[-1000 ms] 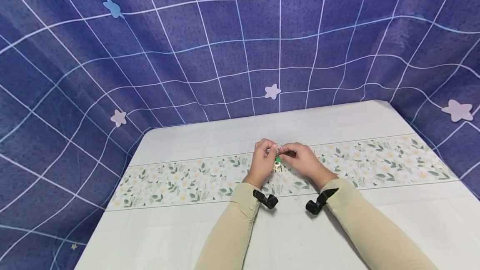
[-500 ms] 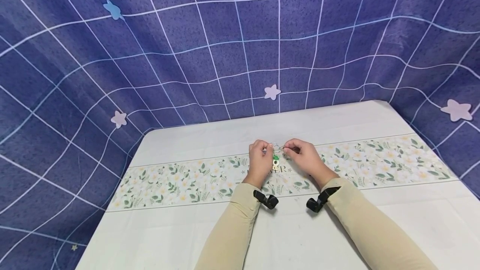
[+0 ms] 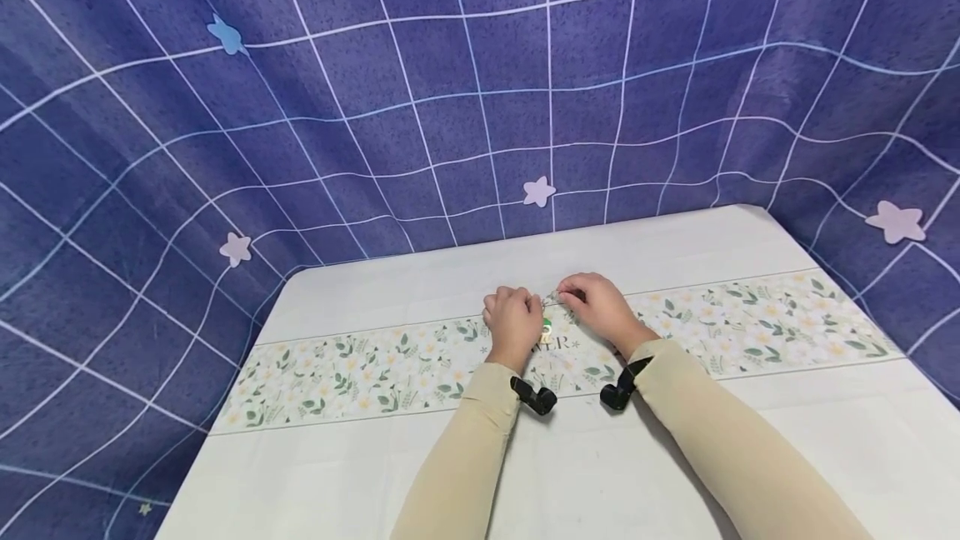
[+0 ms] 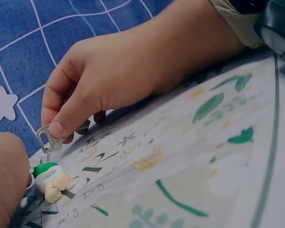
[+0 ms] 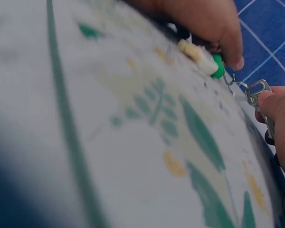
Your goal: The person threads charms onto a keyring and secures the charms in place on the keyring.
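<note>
My right hand [image 3: 596, 307] pinches a silver key [image 4: 48, 138] by its flat head between thumb and fingers. A thin metal ring [image 5: 230, 80] joins the key to a keychain with a small figurine [image 5: 202, 58], cream and white with a green part. My left hand [image 3: 513, 323] holds the keychain near its ring; in the left wrist view the back of this hand [image 4: 7, 175] hides most of its grip. The figurine [image 3: 546, 330] hangs just right of the left hand, low over the printed cloth. Ring and key are tiny in the head view.
A white tablecloth [image 3: 345, 473] with a floral band [image 3: 360, 373] covers the table. Behind and at the sides hangs a blue curtain [image 3: 420, 132] with white grid lines and stars. A black wrist camera [image 3: 534, 397] sits at the left cuff, another wrist camera [image 3: 621, 390] at the right.
My hands have drawn apart from close together, the right one to the right with the key. The figurine shows less beside the left hand, which has turned a little. The head view has shifted slightly.
</note>
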The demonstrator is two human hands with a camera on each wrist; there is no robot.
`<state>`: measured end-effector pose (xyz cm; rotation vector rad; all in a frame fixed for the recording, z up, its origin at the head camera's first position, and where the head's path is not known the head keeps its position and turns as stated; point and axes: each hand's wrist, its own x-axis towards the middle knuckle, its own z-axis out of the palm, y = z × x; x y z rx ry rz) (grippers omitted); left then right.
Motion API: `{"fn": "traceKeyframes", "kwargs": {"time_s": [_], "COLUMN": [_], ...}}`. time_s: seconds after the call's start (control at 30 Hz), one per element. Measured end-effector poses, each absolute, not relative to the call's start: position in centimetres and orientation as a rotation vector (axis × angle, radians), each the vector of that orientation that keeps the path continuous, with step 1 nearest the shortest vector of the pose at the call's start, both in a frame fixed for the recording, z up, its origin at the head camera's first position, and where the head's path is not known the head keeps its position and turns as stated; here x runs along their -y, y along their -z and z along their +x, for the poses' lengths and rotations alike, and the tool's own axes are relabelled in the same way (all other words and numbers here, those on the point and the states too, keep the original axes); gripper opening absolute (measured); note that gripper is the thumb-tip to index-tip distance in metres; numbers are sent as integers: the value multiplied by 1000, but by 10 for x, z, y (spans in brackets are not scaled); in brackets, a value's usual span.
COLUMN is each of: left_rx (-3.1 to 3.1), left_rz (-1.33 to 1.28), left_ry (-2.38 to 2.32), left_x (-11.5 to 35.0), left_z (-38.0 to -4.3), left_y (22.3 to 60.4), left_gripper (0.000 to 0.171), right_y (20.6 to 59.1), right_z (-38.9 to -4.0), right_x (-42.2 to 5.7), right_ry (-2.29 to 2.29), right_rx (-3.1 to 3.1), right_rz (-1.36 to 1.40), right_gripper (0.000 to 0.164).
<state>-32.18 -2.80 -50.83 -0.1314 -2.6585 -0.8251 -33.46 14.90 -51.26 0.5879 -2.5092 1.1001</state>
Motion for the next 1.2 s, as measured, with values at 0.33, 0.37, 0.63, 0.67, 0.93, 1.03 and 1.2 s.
{"fn": "traceKeyframes", "kwargs": {"time_s": [0.33,0.37,0.63,0.67,0.93,1.03,1.2], "left_rx": [2700,2689,2618,2624,2695,2684,2675], "left_rz": [-98,-99,-70,-65,-19,-21,-21], "left_ry": [714,709,698,694,659,660,690], "left_x": [32,32,31,31,31,31,32], "left_z": [-326,-327,-331,-330,-327,-328,-328], "left_y": [510,512,518,518,513,515,513], "left_gripper": [36,36,36,35,35,36,34], "right_y": [513,514,514,514,512,512,513], "right_z": [-344,-345,-347,-347,-345,-345,-346], "right_x": [-146,-146,-147,-147,-144,-144,-144], "right_ry": [-1065,-1059,-1021,-1000,-909,-934,-973], "right_rx": [2524,2527,2577,2586,2623,2624,2613], "right_rz": [592,592,490,479,433,405,377], "right_gripper": [8,9,15,15,16,17,17]}}
